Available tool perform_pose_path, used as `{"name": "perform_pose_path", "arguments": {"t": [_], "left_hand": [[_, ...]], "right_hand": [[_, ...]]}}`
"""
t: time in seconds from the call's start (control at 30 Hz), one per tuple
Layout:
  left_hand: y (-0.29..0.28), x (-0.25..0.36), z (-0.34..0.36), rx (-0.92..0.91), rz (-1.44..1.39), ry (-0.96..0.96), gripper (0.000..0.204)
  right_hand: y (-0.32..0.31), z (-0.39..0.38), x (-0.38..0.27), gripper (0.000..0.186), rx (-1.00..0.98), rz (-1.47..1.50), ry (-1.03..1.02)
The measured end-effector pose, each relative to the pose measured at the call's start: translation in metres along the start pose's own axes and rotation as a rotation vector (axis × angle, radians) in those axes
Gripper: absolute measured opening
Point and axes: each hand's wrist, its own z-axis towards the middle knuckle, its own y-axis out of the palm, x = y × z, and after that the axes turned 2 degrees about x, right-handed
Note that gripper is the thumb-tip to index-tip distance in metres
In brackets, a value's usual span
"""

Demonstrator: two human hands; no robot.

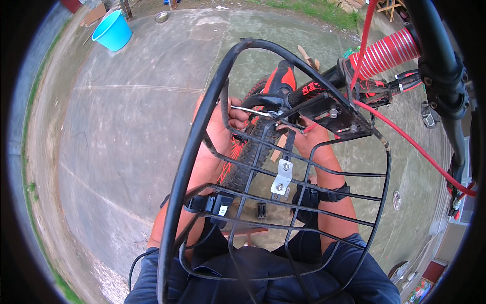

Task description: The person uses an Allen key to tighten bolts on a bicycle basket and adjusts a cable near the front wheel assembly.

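Observation:
My left hand [223, 124] reaches past the left side of a black wire bicycle basket [198, 134], fingers closed round a slim silver wrench [248, 110]. The wrench's far end meets the area at the top of the front fork [284, 106], above the knobbly tyre [242, 169]. On the other side of the wheel, my right hand [313, 139] is closed close to the same spot. A bit of red shows at its fingers, but basket bars and a black plate [331, 115] partly hide what it grips. A silver bracket [281, 177] with two bolts sits on the basket wires.
Black handlebar [445, 76], red cable [415, 142] and a red-and-silver ribbed tube [387, 53] fill the right side. On the concrete ground [126, 116] stands a blue bucket [112, 31], with a small metal bowl [161, 17] beyond. A brush [309, 58] lies behind the bicycle.

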Motion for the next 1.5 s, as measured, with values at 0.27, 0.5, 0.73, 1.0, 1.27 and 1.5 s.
{"name": "perform_pose_path", "arguments": {"t": [0.27, 0.5, 0.73, 1.0, 1.27, 1.5], "left_hand": [[-0.007, -0.021, -0.001, 0.033, -0.22, -0.225, 0.011], [-0.012, -0.033, 0.005, 0.017, -0.347, -0.355, 0.013], [0.0, -0.025, -0.001, -0.007, -0.089, -0.16, 0.011], [0.025, 0.004, -0.003, -0.142, 0.359, 0.154, 0.012], [0.02, 0.007, -0.005, -0.168, 0.277, 0.144, 0.022], [0.005, 0.02, -0.004, -0.034, 0.362, 0.369, 0.026]], "right_hand": [[0.0, 0.001, 0.0, 0.04, -0.062, 0.045, 0.112], [-0.001, 0.0, -0.003, 0.042, -0.077, 0.056, 0.099], [-0.002, -0.002, -0.011, 0.042, -0.051, 0.071, 0.001], [-0.003, -0.001, -0.004, 0.04, -0.019, -0.01, -0.103], [0.003, 0.001, 0.008, 0.04, -0.023, 0.005, 0.098], [0.002, 0.004, 0.0, 0.04, -0.042, -0.035, 0.032]]}}
